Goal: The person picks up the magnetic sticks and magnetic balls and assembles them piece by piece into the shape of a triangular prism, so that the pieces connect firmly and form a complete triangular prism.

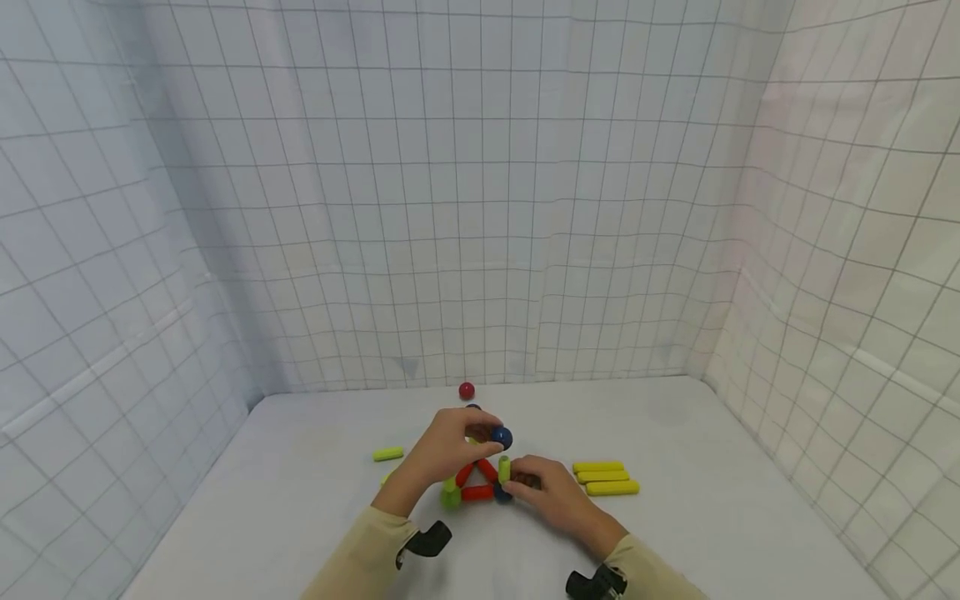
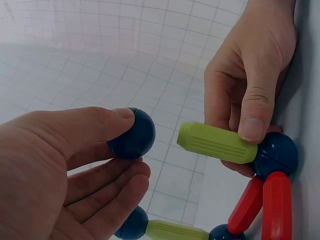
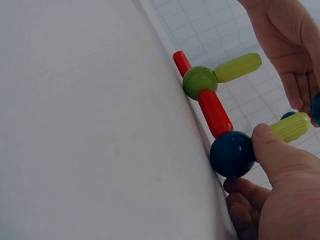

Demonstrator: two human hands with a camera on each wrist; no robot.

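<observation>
My left hand (image 1: 444, 446) pinches a blue ball (image 2: 134, 134) between thumb and fingers, above the structure. The ball is close to the free top end of a yellow-green rod (image 2: 215, 143) but apart from it. My right hand (image 1: 553, 497) grips that rod low down, where it stands on another blue ball (image 3: 232, 154). Red rods (image 1: 477, 493) form a triangle on the table, with a green ball (image 3: 200, 82) at its left corner. A second yellow-green rod (image 3: 239, 67) rises from the green ball. At the far corner, another yellow-green rod (image 2: 176, 230) carries a blue ball (image 2: 134, 223).
A red ball (image 1: 467, 391) lies at the table's back edge. Three yellow rods (image 1: 609, 477) lie side by side at right of my right hand. A loose yellow-green rod (image 1: 387, 454) is at left, with another partly hidden by my left arm. Gridded cloth walls surround the white table (image 1: 300, 467).
</observation>
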